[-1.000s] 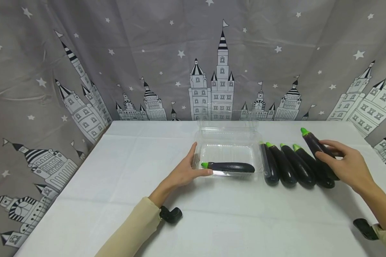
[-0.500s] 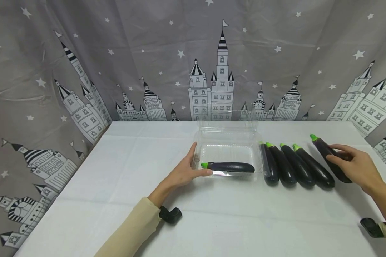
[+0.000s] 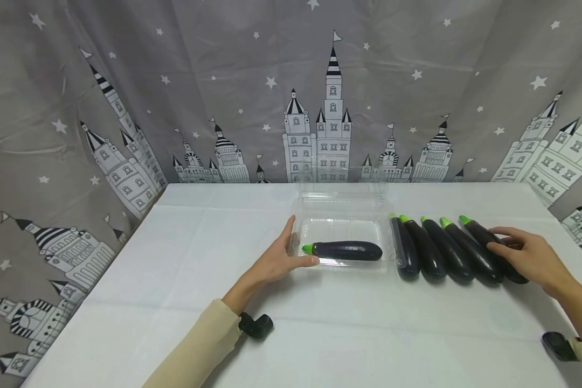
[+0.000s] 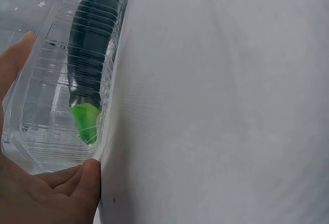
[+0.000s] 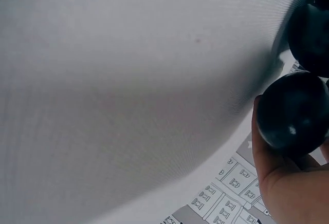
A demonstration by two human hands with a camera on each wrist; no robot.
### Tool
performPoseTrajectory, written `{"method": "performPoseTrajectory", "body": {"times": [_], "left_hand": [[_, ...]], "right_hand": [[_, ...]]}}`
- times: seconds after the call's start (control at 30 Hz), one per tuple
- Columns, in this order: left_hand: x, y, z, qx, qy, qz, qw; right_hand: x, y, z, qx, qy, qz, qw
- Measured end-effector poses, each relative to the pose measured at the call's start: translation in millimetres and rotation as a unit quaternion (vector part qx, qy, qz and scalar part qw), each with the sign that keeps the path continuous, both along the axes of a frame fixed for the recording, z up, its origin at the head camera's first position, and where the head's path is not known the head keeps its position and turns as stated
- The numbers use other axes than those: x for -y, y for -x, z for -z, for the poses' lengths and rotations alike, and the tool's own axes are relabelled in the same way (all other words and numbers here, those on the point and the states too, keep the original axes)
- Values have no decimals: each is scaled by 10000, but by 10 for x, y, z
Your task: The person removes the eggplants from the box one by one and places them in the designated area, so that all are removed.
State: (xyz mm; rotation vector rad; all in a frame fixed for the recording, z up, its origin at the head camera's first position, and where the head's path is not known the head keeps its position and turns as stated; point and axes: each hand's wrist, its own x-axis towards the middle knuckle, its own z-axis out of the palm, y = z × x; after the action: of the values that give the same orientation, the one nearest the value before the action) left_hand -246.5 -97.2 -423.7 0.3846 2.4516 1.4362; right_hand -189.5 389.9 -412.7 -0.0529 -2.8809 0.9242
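A clear plastic clamshell container [image 3: 341,229] stands with its lid up at the table's middle. One dark eggplant [image 3: 349,250] with a green stem end lies along its front wall. My left hand [image 3: 280,256] holds the container's left end, thumb at the front and fingers along the side. At the right end of a row of several eggplants [image 3: 448,250], my right hand [image 3: 533,256] grips another eggplant [image 3: 480,234]. In the right wrist view, the rounded end of the gripped eggplant [image 5: 293,113] shows between thumb and fingers, close to its neighbour.
The row of eggplants begins right beside the container, stem ends pointing to the back. A white cloth covers the table [image 3: 199,242]. Behind it hangs a grey curtain [image 3: 213,59] printed with castles and stars.
My right hand moves the gripped eggplant rightward off the row, then back left and down beside it. The eggplant in the container shifts slightly. My left hand stays put.
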Motion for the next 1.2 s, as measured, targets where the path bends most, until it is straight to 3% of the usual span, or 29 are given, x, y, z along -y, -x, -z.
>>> {"method": "performPoseTrajectory", "body": {"times": [0.63, 0.9, 1.2], "left_hand": [[2, -4, 0, -6, -94, 52, 9999], [-6, 0, -3, -4, -3, 21, 10000], [0, -2, -9, -21, 76, 25, 10000]], "right_hand": [[33, -66, -9, 370, 33, -99, 9993], [-9, -121, -22, 201, 120, 184, 9996], [-3, -125, -12, 193, 125, 206, 9995]]}}
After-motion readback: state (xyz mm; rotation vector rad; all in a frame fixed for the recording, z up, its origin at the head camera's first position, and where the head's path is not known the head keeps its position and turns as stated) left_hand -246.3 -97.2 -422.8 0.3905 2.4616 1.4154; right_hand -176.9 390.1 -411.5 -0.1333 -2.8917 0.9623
